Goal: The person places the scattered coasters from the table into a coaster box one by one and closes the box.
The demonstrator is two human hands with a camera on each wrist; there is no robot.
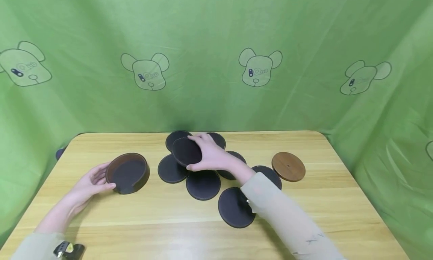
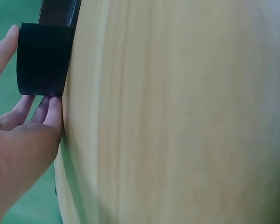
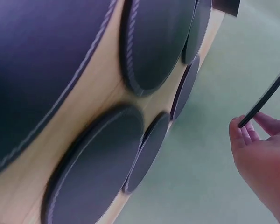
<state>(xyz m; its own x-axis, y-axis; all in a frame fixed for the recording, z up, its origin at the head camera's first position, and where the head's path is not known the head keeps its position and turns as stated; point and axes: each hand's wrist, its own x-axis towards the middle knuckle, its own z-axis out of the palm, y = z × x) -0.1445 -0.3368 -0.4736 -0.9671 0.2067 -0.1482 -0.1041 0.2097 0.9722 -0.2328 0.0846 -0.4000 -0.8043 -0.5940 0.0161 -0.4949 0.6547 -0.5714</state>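
Observation:
On the left of the table, my left hand (image 1: 93, 183) grips a round dark coaster holder (image 1: 127, 177) by its side. The holder has a brown inner wall and a notch at its front; its outer wall (image 2: 43, 59) shows between thumb and fingers in the left wrist view. My right hand (image 1: 211, 154) pinches a black round coaster (image 1: 186, 151) by its edge, raised above other coasters. In the right wrist view this coaster (image 3: 266, 95) appears edge-on. Below it lie several black stitched coasters, among them a front one (image 1: 203, 185) and a left one (image 1: 171, 169).
A brown wooden disc (image 1: 288, 166) with a small centre mark lies at the right. Another black coaster (image 1: 235, 208) lies nearer the front, partly under the right sleeve (image 1: 287, 215) in the head view. A green curtain (image 1: 209, 102) hangs behind the wooden table (image 1: 152, 222).

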